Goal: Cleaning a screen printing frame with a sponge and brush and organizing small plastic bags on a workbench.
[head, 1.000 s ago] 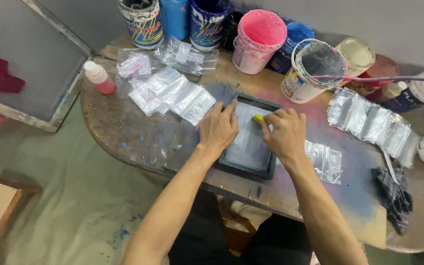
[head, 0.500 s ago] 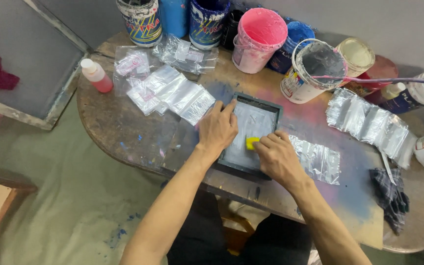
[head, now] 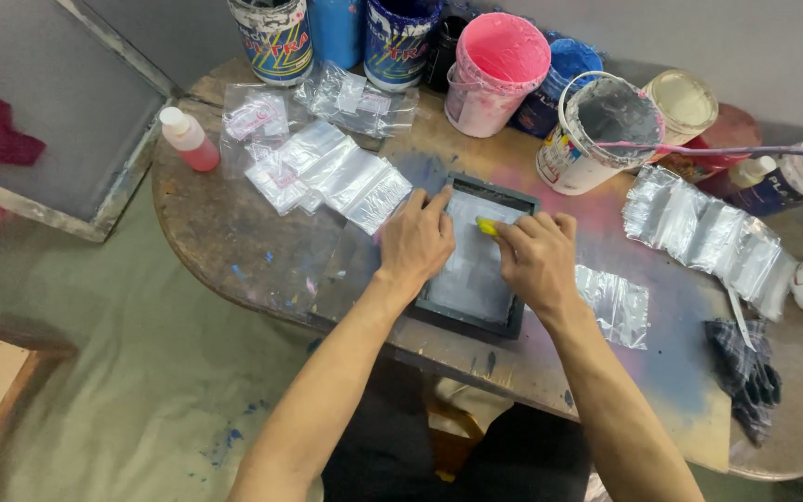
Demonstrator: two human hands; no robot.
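Worn, paint-stained wooden table [head: 234, 232] is seen from above, over a greenish floor. Landmark: small dark-framed screen [head: 476, 260], laid flat near the table's front edge. Left hand [head: 417, 240] is pressed flat on the frame's left side, fingers spread narrow, nothing held. Right hand [head: 536, 260] is curled over the mesh, fingers closed on a small yellow piece [head: 486, 226] that is pressed against the upper part of the mesh. Left of the screen, a pile of clear zip bags [head: 327, 172] is spread out; further left a small bottle with pink liquid [head: 188, 139] is stood upright. Behind the screen, a pink paint bucket [head: 494, 74] and a white bucket [head: 597, 130] with a stick across its rim are placed. Right of the screen, one clear bag [head: 615, 302] is laid just beside the frame; a row of bags [head: 708, 237] is set further right. A dark rag [head: 745, 372] is left near the table's right end.
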